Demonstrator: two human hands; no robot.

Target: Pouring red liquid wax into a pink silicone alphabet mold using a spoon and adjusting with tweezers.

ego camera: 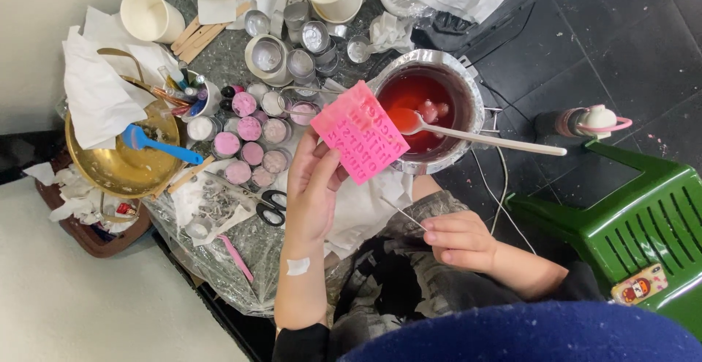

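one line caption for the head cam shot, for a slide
Left hand holds up a pink letter mould while the right hand grips a thin needle, beside a pot of red liquid.

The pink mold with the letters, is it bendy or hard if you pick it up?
The pink mold probably bends: it looks like thin, rubbery silicone, slightly curved in the left hand. It is likely light, since fingertips at one corner carry it alone. Its raised letters should give a fair grip. The right hand holds a thin pin.
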